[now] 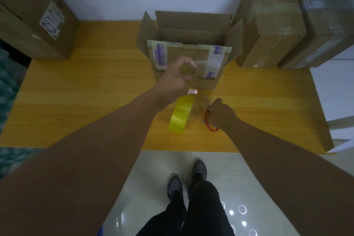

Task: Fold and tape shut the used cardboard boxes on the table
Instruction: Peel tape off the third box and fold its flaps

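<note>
At the middle of a yellow wooden table (76, 86) we see an open box (191, 36), its long side running left to right and its front flap (183, 57) hanging down toward the person. The left hand (177, 79) is raised in front of that flap, fingers curled. It seems to pinch the end of a clear strip of tape (192, 91), though the strip is hard to make out. Just below the left wrist, nearer the person, a yellow roll of tape (181, 115) stands on edge. The right hand (220, 115) sits just right of the roll, wrapped around the red handles of a pair of scissors (207, 119). Their blades point away and slightly left, toward the strip.

So the box lies straight ahead of both hands, and the left hand is the nearer one — right at the flap. We judge that the next move turns on the gap between left hand and roll, where the blades aim. The flaps are not yet folded.

Taped boxes (268, 25) stand at the far right, another box (28, 15) at the far left.
</note>
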